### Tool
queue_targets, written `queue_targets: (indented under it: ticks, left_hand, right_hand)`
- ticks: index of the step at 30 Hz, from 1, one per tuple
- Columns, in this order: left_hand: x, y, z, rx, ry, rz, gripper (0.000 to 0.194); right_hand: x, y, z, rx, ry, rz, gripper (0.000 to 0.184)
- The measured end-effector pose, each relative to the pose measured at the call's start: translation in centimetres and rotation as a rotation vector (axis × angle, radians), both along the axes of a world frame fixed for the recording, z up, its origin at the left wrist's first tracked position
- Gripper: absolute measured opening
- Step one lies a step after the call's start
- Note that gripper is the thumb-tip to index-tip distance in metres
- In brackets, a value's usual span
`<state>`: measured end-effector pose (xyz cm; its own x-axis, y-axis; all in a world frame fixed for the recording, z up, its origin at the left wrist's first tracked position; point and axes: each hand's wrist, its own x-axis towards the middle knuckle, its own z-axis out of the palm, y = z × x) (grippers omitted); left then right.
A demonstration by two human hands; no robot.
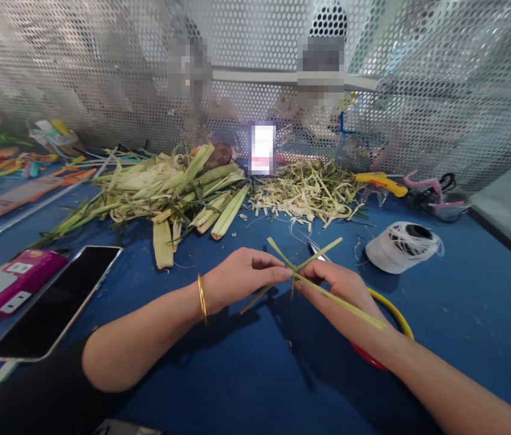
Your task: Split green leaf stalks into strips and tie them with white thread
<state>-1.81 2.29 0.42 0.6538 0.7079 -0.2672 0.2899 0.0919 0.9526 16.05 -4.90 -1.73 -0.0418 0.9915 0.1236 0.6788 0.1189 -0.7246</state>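
Note:
Green leaf strips [341,300] cross one another in the middle of the head view, held above the blue table. My left hand [241,277], with a gold bangle [202,297] on its wrist, pinches them at the crossing between thumb and fingertips. From the other side my right hand [334,287] closes its fingers on the same crossing. One long strip runs back over my right hand toward the wrist. Scissors with a yellow and red handle [395,314] lie partly hidden beneath my right hand, and their blade tip shows beyond it.
Beyond my hands lie a pile of husks and stalks [169,181] and a heap of shredded strips [309,190]. A white thread spool [400,246] and a yellow glue gun [382,181] are at right. At left are a phone [58,302] and a magenta tissue pack [32,278]. Perforated mesh [114,78] stands behind.

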Motion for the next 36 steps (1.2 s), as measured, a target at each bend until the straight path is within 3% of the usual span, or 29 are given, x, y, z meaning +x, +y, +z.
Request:
queue_targets:
  ticks: [7, 16, 23, 25, 32, 36]
  left_hand:
    - [0.9, -1.0, -1.6, -0.111, -0.018, 0.095, 0.032]
    - [0.9, -0.8, -1.4, -0.313, -0.091, 0.152, 0.033]
    - [0.8, -0.8, -1.5, -0.335, -0.132, 0.151, 0.031]
    - [0.8, -0.8, -1.5, -0.332, -0.130, 0.155, 0.031]
    - [0.8, -0.5, -1.7, -0.287, -0.026, 0.147, 0.028]
    - [0.9, -0.6, -1.6, -0.263, -0.011, 0.138, 0.028]
  right_hand:
    - [-0.6, -0.3, -0.4, 0.070, -0.196, 0.096, 0.020]
    - [0.2, 0.0, -0.3, 0.042, -0.112, 0.098, 0.018]
    - [0.1, 0.2, 0.2, -0.224, 0.096, 0.068, 0.018]
    - [0.0, 0.2, 0.3, -0.232, 0.099, 0.083, 0.021]
    - [0.3, 0.0, -0.4, 0.144, -0.346, 0.118, 0.026]
    - [0.3, -0.2, -0.5, 0.243, -0.427, 0.153, 0.027]
